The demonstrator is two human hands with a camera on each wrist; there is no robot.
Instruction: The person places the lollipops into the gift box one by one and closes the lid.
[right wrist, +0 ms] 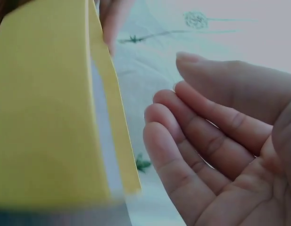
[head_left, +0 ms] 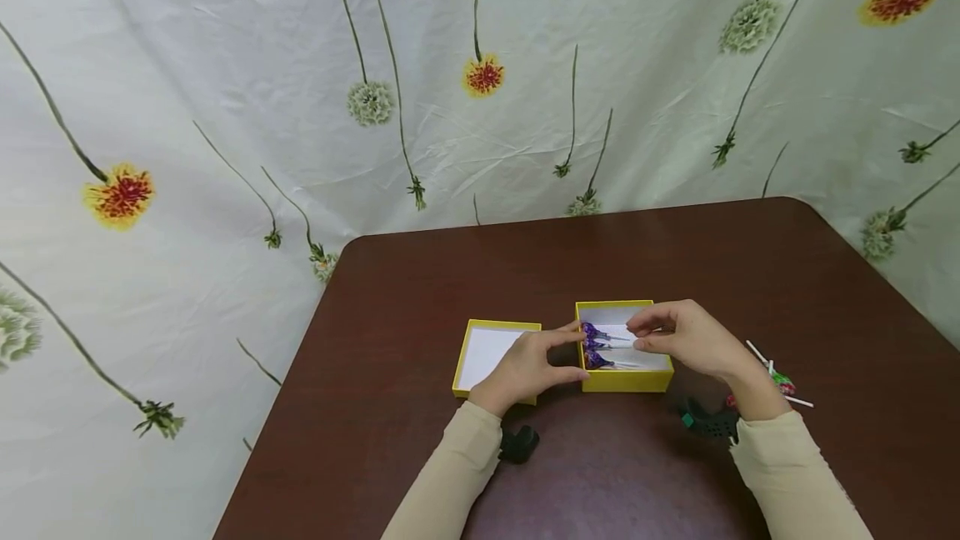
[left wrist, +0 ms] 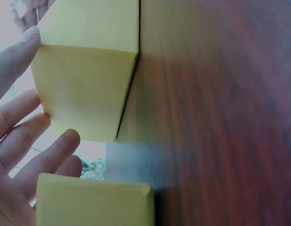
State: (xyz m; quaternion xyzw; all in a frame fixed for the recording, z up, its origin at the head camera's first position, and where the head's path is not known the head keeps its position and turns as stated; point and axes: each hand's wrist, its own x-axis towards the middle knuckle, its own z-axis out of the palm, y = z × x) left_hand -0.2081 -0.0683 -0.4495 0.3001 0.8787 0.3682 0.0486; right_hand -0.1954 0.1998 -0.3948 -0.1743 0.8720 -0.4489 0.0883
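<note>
A yellow box (head_left: 626, 382) with a white inside holds several purple-wrapped lollipops (head_left: 597, 359), their white sticks pointing right. My left hand (head_left: 525, 369) touches the left wall of the box, its thumb by the near corner and its fingers spread along the rim. In the left wrist view, the fingertips (left wrist: 44, 117) meet the box's edge. Over the box's right side hovers my right hand (head_left: 690, 340), fingers loosely bent. Nothing shows between its thumb and fingers in the right wrist view, where the yellow box wall (right wrist: 41, 103) stands beside it.
Left of the box lies a yellow lid (head_left: 487, 352), white inside up, partly behind the left hand. Several lollipops with green and red wrappers (head_left: 782, 383) lie right of the box, partly behind the right wrist. The brown table (head_left: 420, 282) ends at a flowered cloth (head_left: 420, 107).
</note>
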